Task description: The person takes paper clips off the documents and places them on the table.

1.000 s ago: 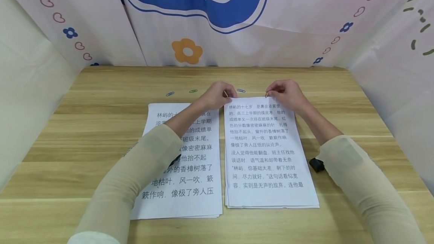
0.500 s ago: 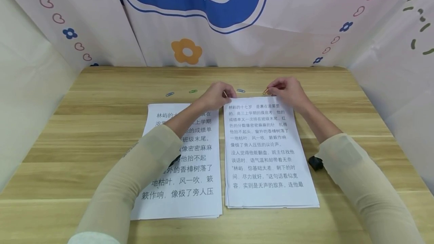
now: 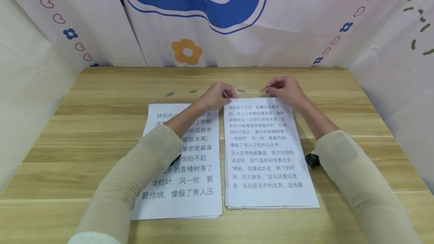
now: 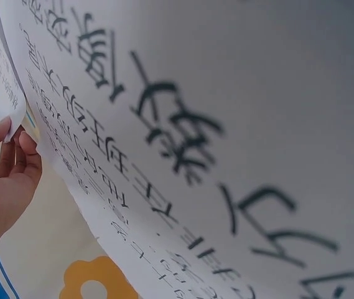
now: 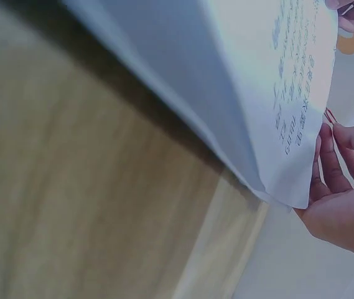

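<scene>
Two stacks of printed white paper lie side by side, the left stack (image 3: 194, 202) partly covered by my left forearm and the right stack (image 3: 268, 197) in fuller view. At the right stack's top left corner, my left hand (image 3: 217, 95) pinches the sheets, thumb on top and fingers behind, as the left wrist view shows. My right hand (image 3: 287, 90) holds a red paper clip (image 3: 262, 90) by one end between thumb and fingertips. The clip (image 5: 330, 116) sticks out just beyond the stack's top edge. That hand is near the top right corner of the stack.
Behind the stacks lie a blue paper clip (image 3: 170, 94), a green paper clip (image 3: 193, 91) and another blue paper clip (image 3: 241, 91) between my hands. The wooden table (image 3: 112, 82) ends at a printed white cloth backdrop (image 3: 271, 48).
My right hand has shifted slightly up and left, and the red paper clip has turned from pointing down at the paper's edge to pointing left above it. The left hand stays put.
</scene>
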A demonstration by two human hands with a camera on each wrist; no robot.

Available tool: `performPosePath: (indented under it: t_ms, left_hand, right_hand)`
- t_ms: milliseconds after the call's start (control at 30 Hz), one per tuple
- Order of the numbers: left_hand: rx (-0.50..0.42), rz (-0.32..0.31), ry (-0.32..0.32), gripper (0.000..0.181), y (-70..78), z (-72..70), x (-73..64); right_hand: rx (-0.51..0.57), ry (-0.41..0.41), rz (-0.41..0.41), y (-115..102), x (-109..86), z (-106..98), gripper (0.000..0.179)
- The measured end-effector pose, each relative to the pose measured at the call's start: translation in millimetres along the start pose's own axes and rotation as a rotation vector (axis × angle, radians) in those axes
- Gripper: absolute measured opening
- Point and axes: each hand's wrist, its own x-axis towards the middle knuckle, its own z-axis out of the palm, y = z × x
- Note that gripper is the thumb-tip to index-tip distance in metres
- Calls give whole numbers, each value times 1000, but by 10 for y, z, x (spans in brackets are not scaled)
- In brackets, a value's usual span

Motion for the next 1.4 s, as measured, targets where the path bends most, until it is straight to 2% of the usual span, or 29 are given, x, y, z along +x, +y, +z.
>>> performPosePath:
  t_ms: [867, 1200, 1400]
  left_hand:
    - [19, 12, -10, 17, -9, 13, 5]
    - [27, 1, 1, 17, -26, -2, 2]
    - [27, -11, -2, 17, -43, -8, 4]
  right_hand:
    - [-8, 0, 115, -68, 145, 160, 13]
    - [-106, 23, 111, -43, 215, 223, 10]
    - [-123, 24, 125, -43, 212, 228, 11]
